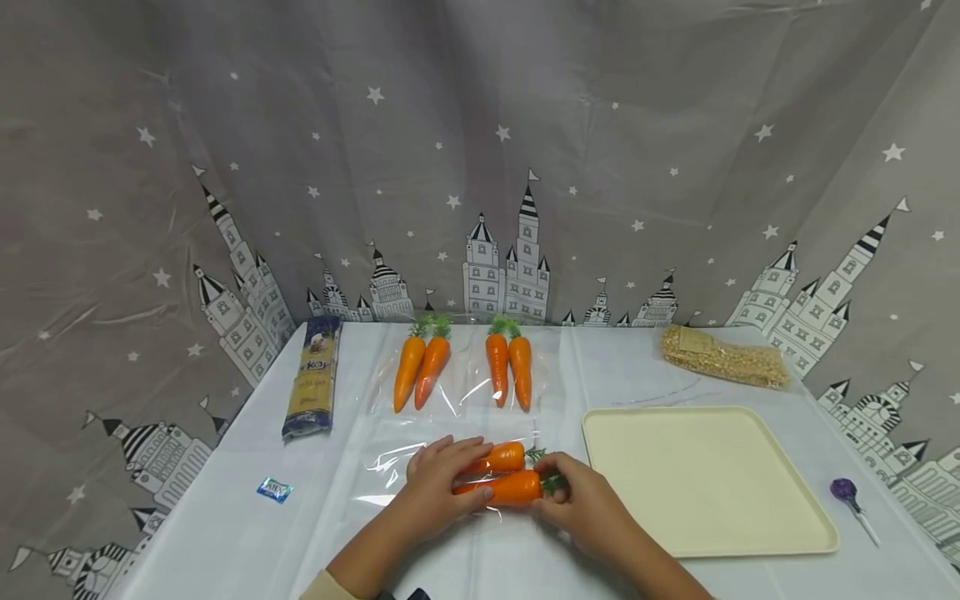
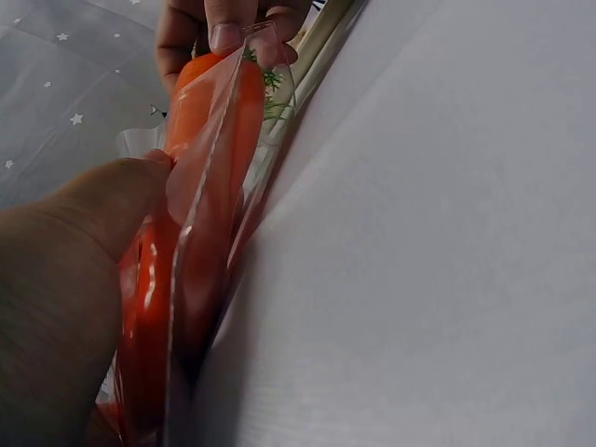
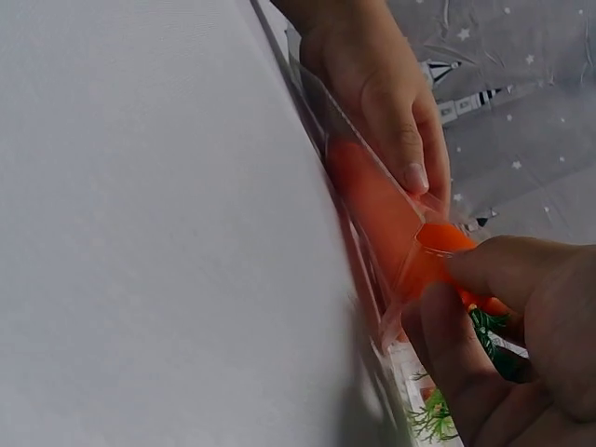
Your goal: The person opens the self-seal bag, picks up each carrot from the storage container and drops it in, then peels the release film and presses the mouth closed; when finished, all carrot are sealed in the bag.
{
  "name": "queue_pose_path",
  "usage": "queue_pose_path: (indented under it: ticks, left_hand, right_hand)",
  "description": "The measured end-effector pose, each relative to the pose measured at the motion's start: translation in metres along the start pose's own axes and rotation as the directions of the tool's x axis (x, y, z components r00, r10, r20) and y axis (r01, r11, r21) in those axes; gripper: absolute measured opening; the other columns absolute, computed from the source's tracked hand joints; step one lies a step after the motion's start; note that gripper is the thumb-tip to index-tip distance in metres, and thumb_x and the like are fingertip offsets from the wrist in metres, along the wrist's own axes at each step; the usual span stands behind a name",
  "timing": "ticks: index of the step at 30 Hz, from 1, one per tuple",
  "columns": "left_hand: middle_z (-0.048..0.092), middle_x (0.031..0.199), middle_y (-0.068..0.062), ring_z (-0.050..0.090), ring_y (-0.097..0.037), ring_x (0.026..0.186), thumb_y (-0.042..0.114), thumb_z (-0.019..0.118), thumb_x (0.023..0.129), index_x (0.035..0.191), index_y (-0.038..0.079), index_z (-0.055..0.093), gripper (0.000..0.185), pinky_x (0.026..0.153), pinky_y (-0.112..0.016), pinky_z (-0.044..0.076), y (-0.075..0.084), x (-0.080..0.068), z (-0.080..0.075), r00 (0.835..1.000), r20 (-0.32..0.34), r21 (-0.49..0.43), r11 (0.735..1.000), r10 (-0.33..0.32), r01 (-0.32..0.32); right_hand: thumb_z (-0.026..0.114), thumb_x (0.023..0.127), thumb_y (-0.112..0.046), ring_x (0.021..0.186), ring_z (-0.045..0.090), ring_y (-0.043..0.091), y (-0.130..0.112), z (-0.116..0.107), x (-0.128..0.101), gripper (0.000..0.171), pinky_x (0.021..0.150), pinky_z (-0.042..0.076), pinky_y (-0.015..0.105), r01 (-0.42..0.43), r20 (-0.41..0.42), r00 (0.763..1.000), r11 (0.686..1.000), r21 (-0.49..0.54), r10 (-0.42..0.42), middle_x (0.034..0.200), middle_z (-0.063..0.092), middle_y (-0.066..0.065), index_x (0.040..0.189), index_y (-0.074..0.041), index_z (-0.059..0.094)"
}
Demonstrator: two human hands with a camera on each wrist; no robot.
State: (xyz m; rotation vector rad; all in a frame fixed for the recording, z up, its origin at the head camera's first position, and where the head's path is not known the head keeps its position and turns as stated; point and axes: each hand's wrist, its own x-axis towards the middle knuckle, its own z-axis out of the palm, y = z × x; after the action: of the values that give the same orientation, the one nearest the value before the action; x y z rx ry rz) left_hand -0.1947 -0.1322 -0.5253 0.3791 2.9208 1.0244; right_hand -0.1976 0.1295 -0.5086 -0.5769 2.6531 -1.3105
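Note:
A clear plastic bag with two orange carrots lies on the white table near the front. My left hand lies over the carrots' pointed ends, fingers on top and thumb against the side, gripping them through the film. At the carrots' green leafy tops my right hand pinches the bag's edge. The left wrist view shows the right hand's fingertips nipping the film above a carrot. In the right wrist view the left hand's fingers rest along the carrot.
Two more bagged carrot pairs lie at the back. A spaghetti pack is on the left, and a small blue packet lies in front of it. A cream tray sits to the right. Behind it is a bag of grains. A purple lollipop lies far right.

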Motion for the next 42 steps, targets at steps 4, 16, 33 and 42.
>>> queue_pose_path:
  ticks: [4,16,33,42]
  left_hand:
    - [0.057,0.154,0.006,0.036,-0.043,0.15,0.054,0.078,0.089,0.147,0.037,0.06,0.063,0.117,-0.078,0.015,0.0,0.0,-0.001,1.0,0.001,0.002,1.0,0.0,0.0]
    - [0.059,0.152,0.007,0.038,-0.041,0.149,0.056,0.079,0.088,0.145,0.037,0.061,0.063,0.118,-0.077,0.015,0.005,-0.002,-0.002,0.999,0.0,0.04,0.998,-0.038,0.038]
    - [0.06,0.15,0.008,0.041,-0.04,0.147,0.059,0.078,0.088,0.145,0.037,0.062,0.064,0.118,-0.075,0.019,0.008,-0.005,-0.008,1.0,-0.007,0.115,0.993,-0.005,0.006]
    - [0.06,0.15,0.006,0.042,-0.042,0.146,0.058,0.078,0.088,0.144,0.036,0.063,0.063,0.116,-0.078,0.019,0.012,-0.005,-0.01,1.0,-0.016,0.155,0.988,0.007,-0.004]
  right_hand:
    - [0.086,0.086,-0.019,0.079,0.059,0.007,0.0,0.001,0.0,0.035,0.071,0.053,0.02,-0.008,0.005,1.0,1.0,0.004,0.008,0.112,0.071,-0.002,0.116,-0.02,0.067]
    - [0.081,0.09,-0.017,0.072,0.063,0.011,0.001,0.003,-0.001,0.03,0.061,0.053,0.024,-0.052,0.132,0.991,0.993,0.11,0.038,0.099,0.069,-0.003,0.115,-0.02,0.066]
    - [0.074,0.097,-0.023,0.072,0.067,0.014,0.0,0.001,-0.005,0.037,0.063,0.054,0.027,-0.059,0.27,0.962,0.991,0.117,0.026,0.084,0.071,-0.007,0.134,-0.029,0.066]
    - [0.07,0.101,-0.024,0.076,0.069,0.011,0.005,-0.002,-0.004,0.045,0.068,0.057,0.026,0.001,0.33,0.943,0.989,0.15,-0.051,0.098,0.072,-0.005,0.144,-0.031,0.062]
